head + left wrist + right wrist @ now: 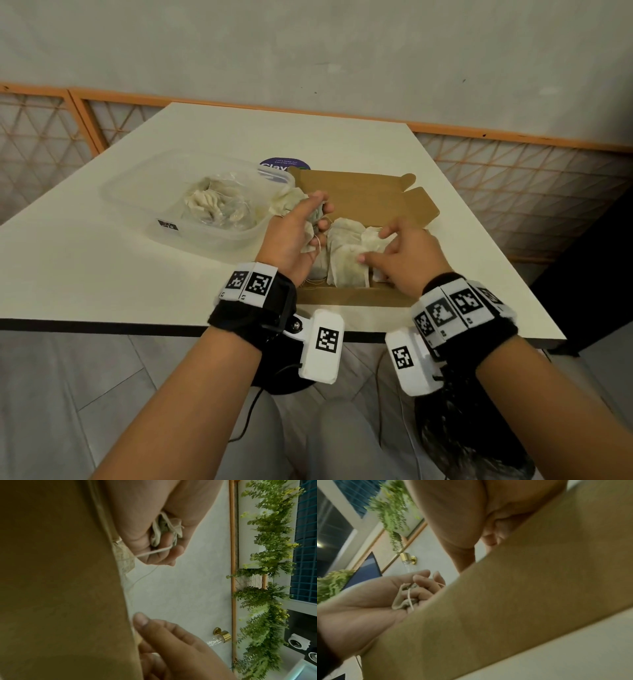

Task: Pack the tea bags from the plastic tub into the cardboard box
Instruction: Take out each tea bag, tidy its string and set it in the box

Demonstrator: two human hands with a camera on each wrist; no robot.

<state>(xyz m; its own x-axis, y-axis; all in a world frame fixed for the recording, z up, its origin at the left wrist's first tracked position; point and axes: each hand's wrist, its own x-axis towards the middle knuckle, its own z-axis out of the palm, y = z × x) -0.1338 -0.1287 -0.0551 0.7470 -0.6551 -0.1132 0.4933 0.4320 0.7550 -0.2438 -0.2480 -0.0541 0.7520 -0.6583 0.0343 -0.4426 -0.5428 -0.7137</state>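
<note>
At the centre of the head view, the open cardboard box (359, 195) lies on the white table (102, 274), its near wall partly hidden by both wrists. The box floor is mostly covered by the tea bags in the box (346, 263). The left hand (291, 236), at the box's left edge, is clenched round a bunch of tea bags (317, 214); how many it holds cannot be made out. The right hand (407, 260) reaches into the box from the lower right, fingers bent, thumb and forefinger pinching a tea bag in the pile. Left of the box stands the clear plastic tub (137, 192), with more tea bags (212, 205) heaped inside, blurred by its wall. The left wrist view alone shows a white string (152, 551) trailing from the fist; box cardboard fills its left half. The right wrist view is largely blocked by the box wall, and the right fingertips are hidden there.
</note>
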